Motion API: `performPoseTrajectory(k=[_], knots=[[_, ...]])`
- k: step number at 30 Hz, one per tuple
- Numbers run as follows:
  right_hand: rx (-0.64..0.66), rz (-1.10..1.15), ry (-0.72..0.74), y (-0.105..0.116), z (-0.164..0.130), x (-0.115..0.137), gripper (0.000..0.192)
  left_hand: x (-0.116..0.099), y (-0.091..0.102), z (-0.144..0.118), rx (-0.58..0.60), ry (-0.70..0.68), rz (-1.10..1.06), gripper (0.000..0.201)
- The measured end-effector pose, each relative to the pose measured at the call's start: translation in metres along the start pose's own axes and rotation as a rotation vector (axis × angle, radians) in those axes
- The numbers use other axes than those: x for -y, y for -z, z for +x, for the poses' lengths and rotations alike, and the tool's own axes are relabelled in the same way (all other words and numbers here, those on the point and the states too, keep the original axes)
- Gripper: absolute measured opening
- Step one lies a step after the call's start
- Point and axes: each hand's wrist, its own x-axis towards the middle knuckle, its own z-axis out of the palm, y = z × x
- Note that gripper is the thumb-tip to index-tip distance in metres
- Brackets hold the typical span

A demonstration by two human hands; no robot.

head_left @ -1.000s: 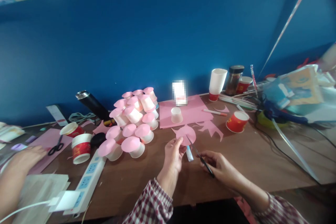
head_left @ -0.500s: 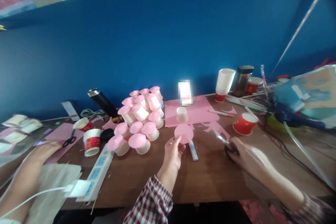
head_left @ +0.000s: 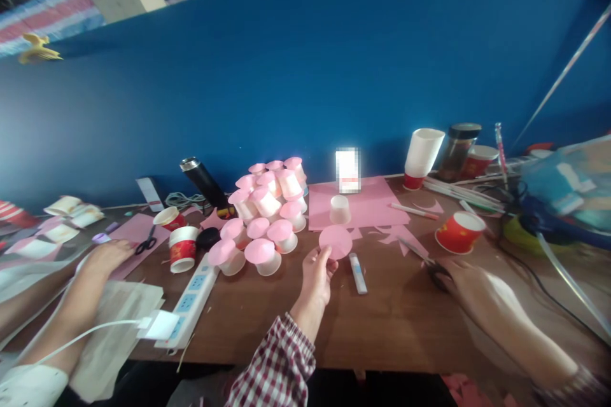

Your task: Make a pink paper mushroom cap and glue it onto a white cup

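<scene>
Left hand [head_left: 317,280] pinches the disc [head_left: 337,239] by its edge above the bench [head_left: 281,315], probably to keep its face clear; right hand [head_left: 470,283] is at the scissors [head_left: 438,276], grip too blurred to call.

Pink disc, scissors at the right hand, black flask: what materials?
Disc: likely matte paper or thin card; flat, thin, no glare.
Scissors: probably metal blades, greyish; dark handles maybe plastic, but blurred.
Flask: likely metal; shiny silvery rim, smooth dark body, perhaps coated.
</scene>
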Motion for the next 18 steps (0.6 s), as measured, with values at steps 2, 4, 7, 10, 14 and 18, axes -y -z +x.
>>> performPoseTrajectory(k=[2, 4, 7, 10, 14, 18], knots=[[0.038, -0.043, 0.011, 0.004, 0.001, 0.003, 0.017, 0.001, 0.003, 0.002, -0.009, -0.021, 0.008, 0.030], [0.018, -0.053, 0.033, 0.003, 0.002, 0.011, 0.019, 0.001, 0.005, 0.004, -0.011, -0.036, 0.015, 0.031], [0.048, 0.050, 0.141, -0.003, 0.003, 0.036, 0.021, 0.003, 0.007, 0.005, 0.004, -0.053, 0.028, 0.031], [0.088, 0.199, 0.204, -0.010, 0.004, 0.076, 0.021, 0.003, 0.007, 0.003, 0.021, -0.064, 0.045, 0.030], [0.094, 0.241, 0.254, -0.021, 0.008, 0.121, 0.037, 0.002, 0.007, -0.001, 0.029, -0.079, 0.050, 0.031], [0.090, 0.232, 0.273, -0.033, 0.016, 0.128, 0.037, 0.001, 0.010, -0.001, 0.029, -0.060, 0.034, 0.030]])
